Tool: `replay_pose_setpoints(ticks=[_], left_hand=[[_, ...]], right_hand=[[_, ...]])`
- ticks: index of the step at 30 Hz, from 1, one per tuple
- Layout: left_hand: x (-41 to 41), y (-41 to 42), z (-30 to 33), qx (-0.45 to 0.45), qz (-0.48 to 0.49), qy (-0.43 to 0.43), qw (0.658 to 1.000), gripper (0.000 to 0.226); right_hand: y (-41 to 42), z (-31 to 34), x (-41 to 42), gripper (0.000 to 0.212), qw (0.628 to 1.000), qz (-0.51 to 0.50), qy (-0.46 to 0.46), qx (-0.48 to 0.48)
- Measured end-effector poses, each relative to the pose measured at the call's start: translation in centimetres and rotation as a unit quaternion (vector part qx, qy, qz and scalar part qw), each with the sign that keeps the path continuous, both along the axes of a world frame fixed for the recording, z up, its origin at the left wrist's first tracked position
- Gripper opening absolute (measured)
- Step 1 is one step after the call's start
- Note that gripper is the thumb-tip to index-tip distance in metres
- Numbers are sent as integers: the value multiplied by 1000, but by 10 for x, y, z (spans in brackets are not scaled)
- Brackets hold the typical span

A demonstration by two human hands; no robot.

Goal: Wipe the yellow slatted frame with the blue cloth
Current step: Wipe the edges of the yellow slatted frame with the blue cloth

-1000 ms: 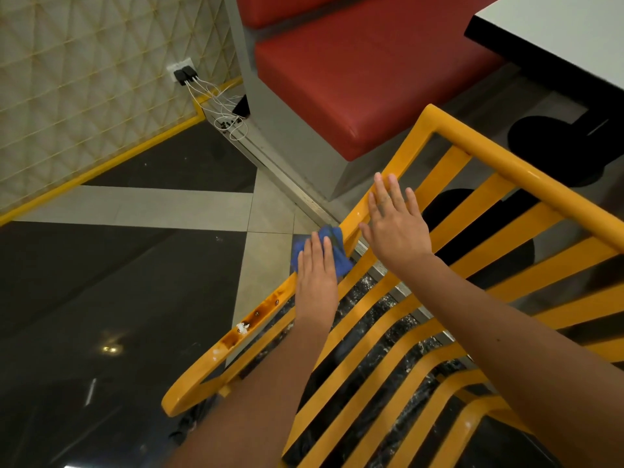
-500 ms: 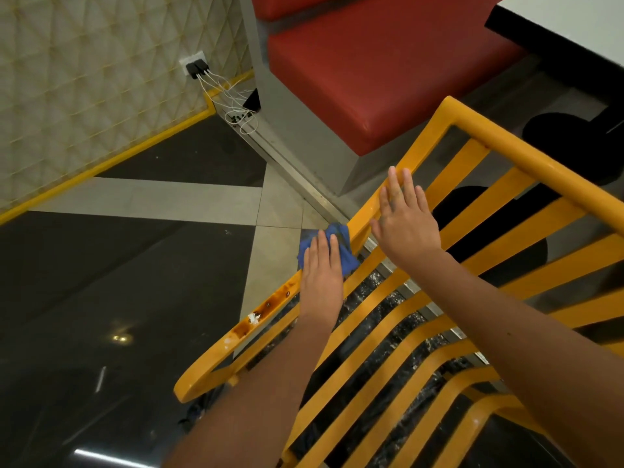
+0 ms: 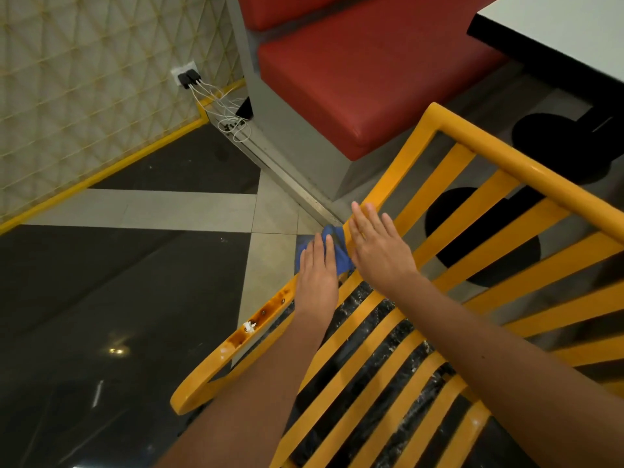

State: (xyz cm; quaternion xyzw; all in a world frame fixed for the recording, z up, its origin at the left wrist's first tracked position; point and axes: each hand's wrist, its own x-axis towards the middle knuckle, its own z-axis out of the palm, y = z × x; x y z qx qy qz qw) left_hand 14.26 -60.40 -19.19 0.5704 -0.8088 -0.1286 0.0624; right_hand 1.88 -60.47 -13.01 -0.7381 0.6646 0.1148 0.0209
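There is only the head view, looking down at both hands.

A big yellow frame made of flat painted slats [image 3: 449, 288] leans across the middle of the picture. It sits over a shiny black and grey tiled floor [image 3: 101, 315]. The small blue cloth [image 3: 337, 251] lies bunched on the left side rail of the frame, about halfway along it.

The left hand [image 3: 317, 275] lies flat on top of the cloth. Its fingers are straight and close together, and they press the cloth down onto the rail. It probably pushes like this so the cloth rubs hard on the paint.

The right hand [image 3: 378, 248] lies flat too, with its fingers a little spread. It rests on the rail and the slats just beside the cloth, touching it or almost. I think it is there to keep the frame from sliding while the other hand rubs.

Lower on the same rail there are sticky brown stains [image 3: 260, 319] with a white speck. The cloth is not on them yet, so that dirty part seems left to clean.

Behind the frame are a red padded bench seat [image 3: 371, 79], a white table top with a black edge [image 3: 557, 32], and white cables plugged into a wall socket [image 3: 216, 96].
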Motion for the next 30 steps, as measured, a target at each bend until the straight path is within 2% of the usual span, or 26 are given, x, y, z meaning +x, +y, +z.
replay_pose_setpoints(ticks=[6, 12, 16, 22, 30], left_hand=[[31, 25, -2, 11, 9, -62, 998, 72], [13, 17, -2, -5, 33, -36, 999, 71], [26, 23, -3, 10, 6, -53, 999, 73], [41, 28, 0, 30, 7, -68, 997, 72], [29, 13, -5, 14, 21, -27, 999, 75]], right_hand=[[10, -9, 6, 58, 999, -4, -9, 39], [7, -10, 17, 59, 998, -7, 6, 60], [7, -11, 19, 57, 998, -5, 13, 58], [9, -15, 20, 55, 999, -15, -14, 37], [5, -29, 21, 56, 997, 26, -69, 12]])
